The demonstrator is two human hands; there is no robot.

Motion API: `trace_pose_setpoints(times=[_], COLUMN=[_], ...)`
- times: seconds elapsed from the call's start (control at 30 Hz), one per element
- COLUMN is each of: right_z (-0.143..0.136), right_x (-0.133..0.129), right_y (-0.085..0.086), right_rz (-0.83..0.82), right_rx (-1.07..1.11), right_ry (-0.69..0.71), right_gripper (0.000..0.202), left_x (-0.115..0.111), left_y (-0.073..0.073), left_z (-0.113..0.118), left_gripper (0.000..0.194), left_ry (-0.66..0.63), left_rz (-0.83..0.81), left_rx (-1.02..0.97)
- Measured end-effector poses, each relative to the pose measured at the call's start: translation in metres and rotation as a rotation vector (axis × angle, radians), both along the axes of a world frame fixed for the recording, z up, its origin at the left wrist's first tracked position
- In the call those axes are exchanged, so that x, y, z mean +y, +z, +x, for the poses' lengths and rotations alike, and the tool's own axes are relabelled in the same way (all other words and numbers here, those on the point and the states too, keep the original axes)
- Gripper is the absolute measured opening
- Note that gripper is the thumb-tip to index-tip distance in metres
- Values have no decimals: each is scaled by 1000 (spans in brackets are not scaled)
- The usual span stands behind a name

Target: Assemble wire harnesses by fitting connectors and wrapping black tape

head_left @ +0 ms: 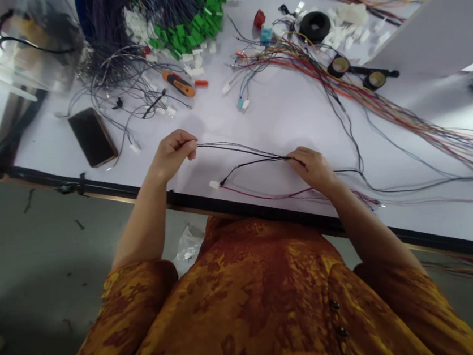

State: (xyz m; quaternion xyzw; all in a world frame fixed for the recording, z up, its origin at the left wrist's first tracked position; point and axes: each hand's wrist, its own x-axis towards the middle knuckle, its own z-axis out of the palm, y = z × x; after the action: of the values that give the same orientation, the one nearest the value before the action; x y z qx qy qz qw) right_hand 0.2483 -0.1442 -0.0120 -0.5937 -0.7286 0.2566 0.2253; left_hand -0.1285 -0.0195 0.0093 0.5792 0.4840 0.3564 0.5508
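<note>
Near the table's front edge, my left hand (pixel 175 152) pinches the ends of several thin dark wires (pixel 237 147). The wires stretch to the right, where the fingers of my right hand (pixel 313 167) are closed around them. Another black wire loops back from the right hand to a white connector (pixel 215 184) on the table between my hands. A dark red wire (pixel 256 196) also runs from that connector to the right, passing below my right hand. The wire tips inside the left fingers are hidden.
A phone (pixel 92 137) lies left of my left hand. Further back are an orange-black cutter (pixel 178 84), green connectors (pixel 192 31) on a wire bundle, a roll of black tape (pixel 315 26) and a multicoloured harness (pixel 364 94). A white panel (pixel 436 23) stands at right.
</note>
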Motion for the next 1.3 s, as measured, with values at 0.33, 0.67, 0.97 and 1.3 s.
trace_pose_setpoints(times=[0.33, 0.67, 0.97, 1.3], right_z=[-10, -6, 1, 3], right_x=[-3, 5, 10, -1], right_y=[4, -2, 0, 2], right_rz=[-162, -83, -153, -193], right_rx=[468, 978, 987, 815], right_ry=[-194, -482, -432, -266], right_gripper=[26, 42, 35, 27], left_x=[-10, -46, -48, -11], left_y=[16, -2, 12, 6], left_z=[33, 60, 63, 67], left_gripper=[15, 24, 16, 29], left_ry=[248, 216, 240, 265], left_rz=[-228, -145, -76, -197], left_rx=[-524, -523, -403, -591])
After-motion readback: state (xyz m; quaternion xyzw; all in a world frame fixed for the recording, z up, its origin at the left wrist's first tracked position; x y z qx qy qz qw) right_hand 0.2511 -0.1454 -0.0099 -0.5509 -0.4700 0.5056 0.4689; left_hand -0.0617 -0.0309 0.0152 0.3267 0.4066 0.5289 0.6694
